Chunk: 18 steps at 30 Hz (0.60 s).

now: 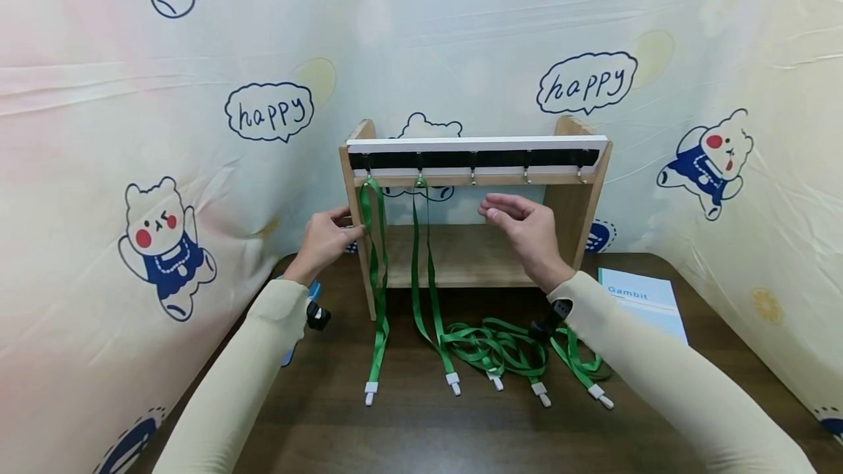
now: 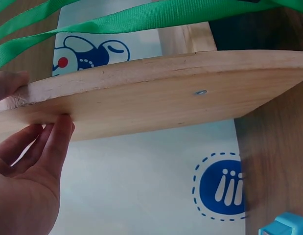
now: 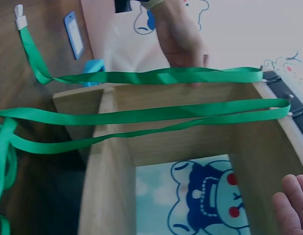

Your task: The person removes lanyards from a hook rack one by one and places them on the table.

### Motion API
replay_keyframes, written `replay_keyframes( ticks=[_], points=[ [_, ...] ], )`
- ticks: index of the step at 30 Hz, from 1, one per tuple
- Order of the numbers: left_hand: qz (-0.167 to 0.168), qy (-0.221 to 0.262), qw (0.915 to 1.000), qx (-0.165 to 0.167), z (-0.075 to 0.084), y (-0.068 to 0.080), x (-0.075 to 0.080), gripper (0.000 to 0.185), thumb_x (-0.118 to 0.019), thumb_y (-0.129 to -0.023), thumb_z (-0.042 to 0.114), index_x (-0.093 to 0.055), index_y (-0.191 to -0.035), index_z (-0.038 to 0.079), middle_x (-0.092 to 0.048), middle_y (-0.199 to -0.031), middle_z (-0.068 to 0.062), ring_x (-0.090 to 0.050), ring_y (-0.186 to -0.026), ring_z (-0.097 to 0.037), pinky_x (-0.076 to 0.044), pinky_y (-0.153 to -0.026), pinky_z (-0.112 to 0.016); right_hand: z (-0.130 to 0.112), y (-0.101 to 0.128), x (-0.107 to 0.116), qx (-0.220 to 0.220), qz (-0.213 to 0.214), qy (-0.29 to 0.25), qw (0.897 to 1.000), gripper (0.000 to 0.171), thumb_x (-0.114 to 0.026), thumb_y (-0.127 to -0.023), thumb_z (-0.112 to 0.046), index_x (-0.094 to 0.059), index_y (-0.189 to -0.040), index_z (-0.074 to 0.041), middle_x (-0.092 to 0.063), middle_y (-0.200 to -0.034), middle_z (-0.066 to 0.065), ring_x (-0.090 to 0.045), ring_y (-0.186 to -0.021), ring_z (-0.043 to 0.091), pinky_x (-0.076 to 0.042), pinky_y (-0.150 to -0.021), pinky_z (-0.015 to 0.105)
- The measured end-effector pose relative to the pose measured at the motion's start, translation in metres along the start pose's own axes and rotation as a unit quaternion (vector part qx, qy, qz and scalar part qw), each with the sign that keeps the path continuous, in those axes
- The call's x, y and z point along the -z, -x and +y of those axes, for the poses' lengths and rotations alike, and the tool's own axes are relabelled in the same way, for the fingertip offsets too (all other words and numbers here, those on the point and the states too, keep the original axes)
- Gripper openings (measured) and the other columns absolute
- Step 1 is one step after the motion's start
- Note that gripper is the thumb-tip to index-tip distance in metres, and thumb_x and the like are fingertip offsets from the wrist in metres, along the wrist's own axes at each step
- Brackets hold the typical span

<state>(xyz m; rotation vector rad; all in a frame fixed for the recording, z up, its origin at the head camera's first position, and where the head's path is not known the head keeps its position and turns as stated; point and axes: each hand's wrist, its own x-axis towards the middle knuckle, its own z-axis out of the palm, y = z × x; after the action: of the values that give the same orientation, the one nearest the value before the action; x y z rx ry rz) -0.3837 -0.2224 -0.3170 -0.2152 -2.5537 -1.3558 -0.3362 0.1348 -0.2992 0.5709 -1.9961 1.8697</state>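
Green lanyards [image 1: 380, 342]: two hang from the two leftmost hooks of a row of five on the black strip [image 1: 500, 159] across the top front of a wooden rack [image 1: 454, 258]. Their straps run down past the lower shelf board, white clips [image 1: 371, 393] at the ends. The rest lie on the dark table [image 1: 421, 434] before the rack — a tangled pile [image 1: 474, 342] at centre and right, partly behind the right wrist.

Left hand [image 1: 327, 240]: grips the rack's left side panel, thumb on the front edge, fingertips against the outer face, just beside the first hanging strap. Right hand [image 1: 523, 229]: holds nothing; fingers extended and slightly bent, thumb near them, in front of the rack opening — below the third and fourth hooks.

Surroundings: "Gambit" booklet [image 1: 648, 309] on the table at right; printed cloth [image 1: 461, 35] behind.
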Motion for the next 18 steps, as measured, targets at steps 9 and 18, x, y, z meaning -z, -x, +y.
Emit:
replay_keyframes(
  ticks=[9,18],
  points=[
    [-0.002,-0.005,1.0,-0.002,-0.001,0.001,0.0,0.061,-0.071,-0.092,0.03,-0.053,-0.147,0.011,-0.065,-0.136,-0.017,-0.064,-0.124,-0.034,-0.057,-0.1,-0.05,-0.012,-0.007,-0.006,0.01,-0.019,0.003,1.0,0.033,-0.069,-0.097,-0.018,-0.069,-0.125,-0.002,-0.075,-0.122,0.014,-0.075,-0.104,0.011,-0.059,-0.091,0.022],
    [-0.003,-0.001,1.0,-0.005,-0.002,0.0,0.001,0.059,-0.071,-0.092,0.027,-0.055,-0.146,0.01,-0.066,-0.135,-0.017,-0.064,-0.123,-0.034,-0.058,-0.098,-0.05,-0.021,-0.01,-0.015,-0.01,-0.03,-0.007,0.999,0.031,-0.07,-0.096,-0.019,-0.071,-0.123,-0.005,-0.075,-0.121,0.015,-0.076,-0.104,0.013,-0.059,-0.091,0.023]
  ],
)
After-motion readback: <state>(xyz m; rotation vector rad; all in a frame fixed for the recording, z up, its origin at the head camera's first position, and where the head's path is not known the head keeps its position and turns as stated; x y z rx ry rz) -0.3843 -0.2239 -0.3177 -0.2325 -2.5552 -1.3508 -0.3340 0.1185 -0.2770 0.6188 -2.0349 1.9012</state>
